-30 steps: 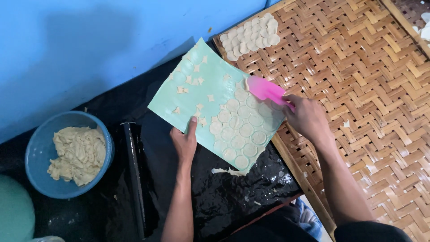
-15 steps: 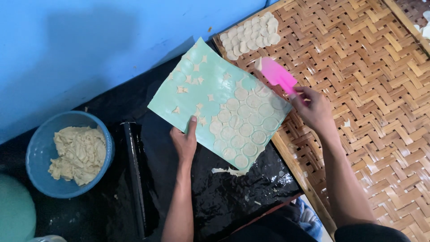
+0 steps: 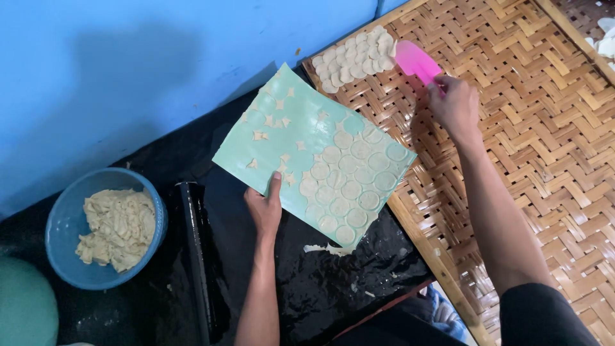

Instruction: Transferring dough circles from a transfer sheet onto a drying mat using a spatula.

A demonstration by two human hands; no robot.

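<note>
My left hand (image 3: 264,209) presses flat on the near edge of a pale green sheet (image 3: 282,138) that lies on black plastic. Several thin round dough discs (image 3: 349,182) cover the sheet's right half, and small dough scraps dot its left half. My right hand (image 3: 455,106) grips a pink flat scraper (image 3: 415,59) over a woven bamboo tray (image 3: 512,115). The scraper's blade touches the edge of a cluster of overlapping dough discs (image 3: 355,57) laid at the tray's far left corner.
A blue bowl of pale dough (image 3: 106,234) stands at the left. A black rolling pin (image 3: 195,256) lies beside it on the black plastic (image 3: 333,288). A blue wall (image 3: 128,77) runs along the far side. More discs (image 3: 605,35) show at the top right.
My right hand has carried the pink scraper from the green sheet up and away to the discs on the bamboo tray. My left hand has stayed on the sheet.
</note>
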